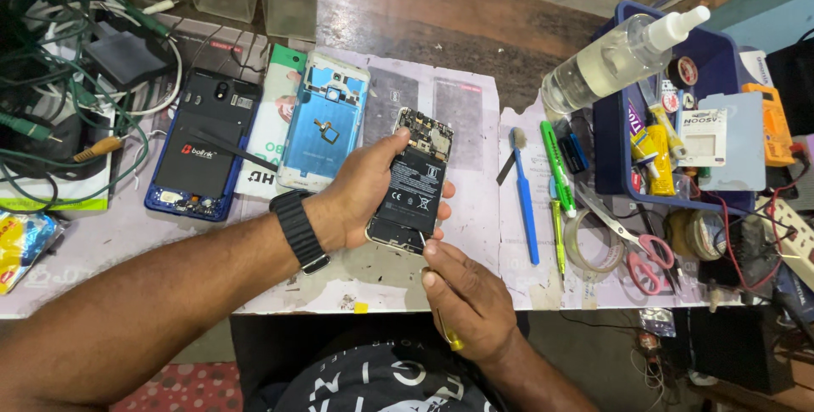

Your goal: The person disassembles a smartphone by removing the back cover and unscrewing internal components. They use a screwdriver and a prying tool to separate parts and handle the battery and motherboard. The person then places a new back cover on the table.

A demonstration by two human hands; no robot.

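My left hand [360, 196], with a black watch on the wrist, holds an opened phone [413, 181] with its back off, so the black battery and circuit board show. My right hand [466, 293] grips a thin tool with a yellow handle [452, 337], its tip touching the phone's lower edge. A light blue phone back cover [324, 119] lies on the worktable just left of the held phone. Further left lies a second opened phone with a blue frame [203, 147], a black tool resting across it.
A blue toothbrush [524, 196], green pens [555, 166], a tape roll [593, 242] and red-handled scissors [646, 261] lie to the right. A blue bin [612, 145] holds a spray bottle [617, 56] and small items. Tangled green cables [59, 64] fill the far left.
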